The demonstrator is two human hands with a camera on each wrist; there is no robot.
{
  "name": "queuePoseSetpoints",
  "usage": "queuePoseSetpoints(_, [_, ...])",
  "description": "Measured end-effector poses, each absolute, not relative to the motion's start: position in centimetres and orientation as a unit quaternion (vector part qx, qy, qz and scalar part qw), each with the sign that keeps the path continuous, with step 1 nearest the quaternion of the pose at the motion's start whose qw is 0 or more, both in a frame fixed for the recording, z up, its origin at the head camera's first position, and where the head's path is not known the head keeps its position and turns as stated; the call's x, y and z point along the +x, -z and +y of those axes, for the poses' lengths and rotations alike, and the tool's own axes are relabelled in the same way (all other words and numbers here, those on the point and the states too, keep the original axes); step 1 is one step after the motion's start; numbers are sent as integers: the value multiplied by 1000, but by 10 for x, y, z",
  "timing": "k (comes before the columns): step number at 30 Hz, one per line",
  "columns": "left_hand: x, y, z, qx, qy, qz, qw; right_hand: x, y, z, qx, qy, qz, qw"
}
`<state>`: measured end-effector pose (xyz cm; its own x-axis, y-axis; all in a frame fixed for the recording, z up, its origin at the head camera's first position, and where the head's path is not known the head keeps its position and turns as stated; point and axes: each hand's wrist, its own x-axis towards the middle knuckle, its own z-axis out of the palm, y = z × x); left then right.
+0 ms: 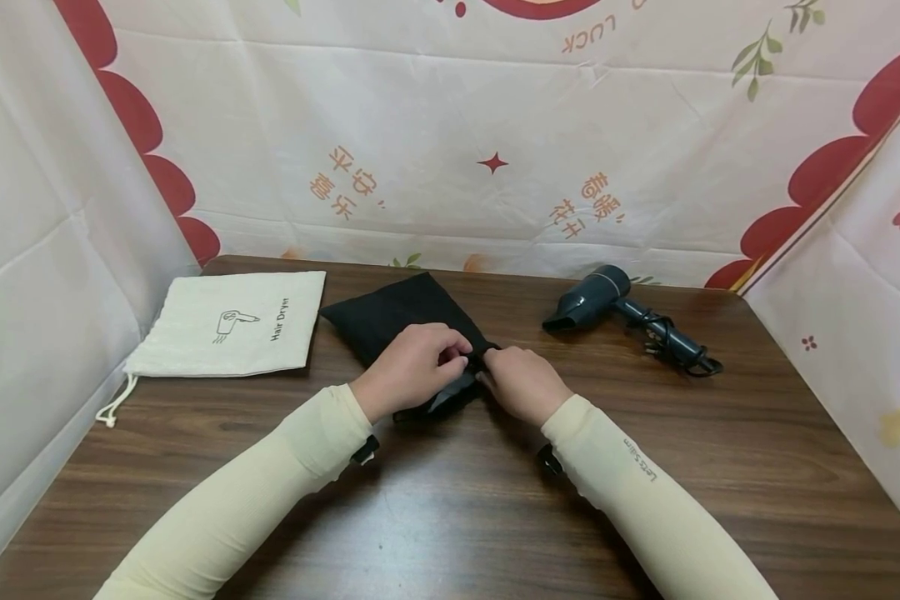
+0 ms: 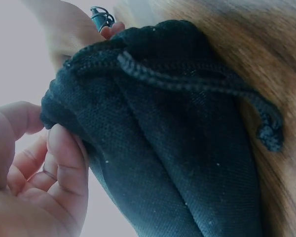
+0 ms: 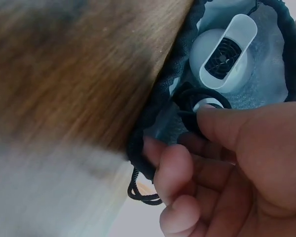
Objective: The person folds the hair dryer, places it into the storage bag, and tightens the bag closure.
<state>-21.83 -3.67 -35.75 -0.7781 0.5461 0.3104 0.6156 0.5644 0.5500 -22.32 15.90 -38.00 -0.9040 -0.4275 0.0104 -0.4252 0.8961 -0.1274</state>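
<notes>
A black drawstring bag (image 1: pixel 401 312) lies at mid-table, its mouth toward me. My left hand (image 1: pixel 417 362) pinches the mouth's edge between thumb and finger, as the left wrist view shows. A knotted black drawstring (image 2: pixel 187 84) hangs across the cloth there. Inside the bag, in the right wrist view, sits a white hair dryer (image 3: pixel 249 37) with a long oval nozzle over a black grille. At the mouth, my right hand (image 1: pixel 525 383) pinches a looped black cord (image 3: pixel 190 96) near a small white part; other fingers touch the rim.
A cream drawstring pouch (image 1: pixel 195 321) printed "Hair Dryer" lies flat at the left. At the back right is a dark blue-green hair dryer (image 1: pixel 588 296), its cord wrapped round the handle. White printed cloth (image 1: pixel 435 150) hangs around the brown wooden table (image 1: pixel 450 517).
</notes>
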Motion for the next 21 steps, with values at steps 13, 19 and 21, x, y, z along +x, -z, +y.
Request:
queuePoseSetpoints(13, [-219,358,-37,-330,325,-885,42,-227,384,155,-212,71,974,-32])
queuePoseSetpoints(19, [-221,354,-46,-338,304,-890,33,-221,379,161,-214,100,971,-39])
queuePoseSetpoints(21, [-221,351,-51,-338,298,-892,34,-219,374,167,-213,122,968,-45])
